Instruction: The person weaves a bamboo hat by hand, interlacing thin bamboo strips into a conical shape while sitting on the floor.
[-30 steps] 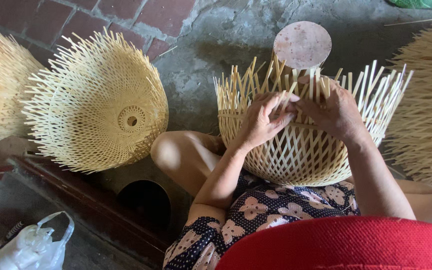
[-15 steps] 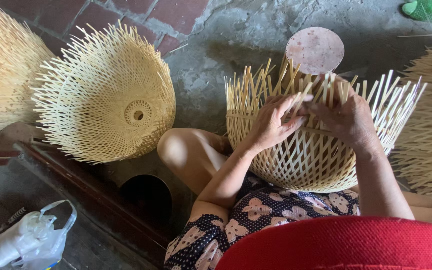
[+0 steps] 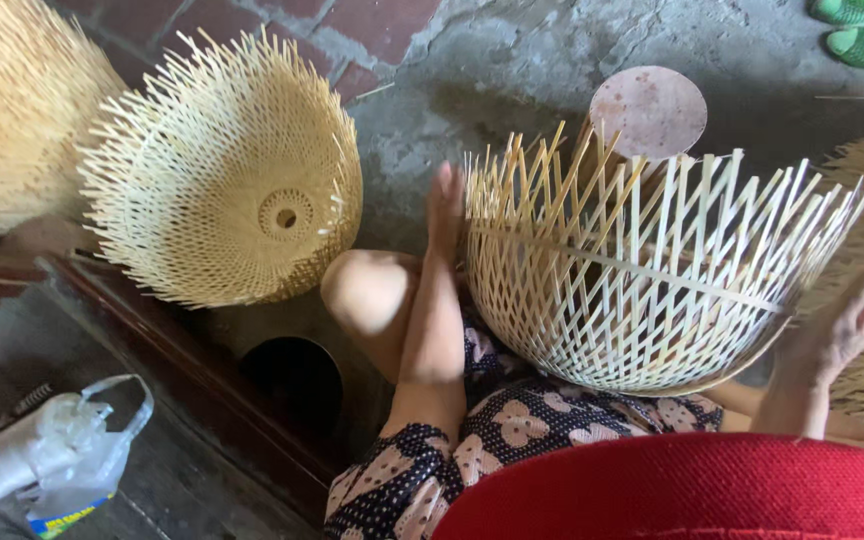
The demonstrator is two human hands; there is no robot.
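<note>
A half-woven bamboo basket (image 3: 642, 280) rests on my lap, its loose strip ends sticking up and outward. My left hand (image 3: 445, 208) lies flat against the basket's left side, fingers straight. My right hand (image 3: 852, 315) is at the basket's right side with fingers spread, touching or just off the strip ends. Neither hand grips anything.
A finished woven bamboo shade (image 3: 227, 175) lies on its side at the left, with another (image 3: 7, 110) behind it. A round wooden disc (image 3: 649, 110) stands beyond the basket. A clear plastic bag (image 3: 57, 455) sits lower left. Green sandals (image 3: 862, 30) lie at top right.
Both hands left the top of the basket rim, where they were working the strips, and moved apart to its left and right sides. The view also shifted closer.
</note>
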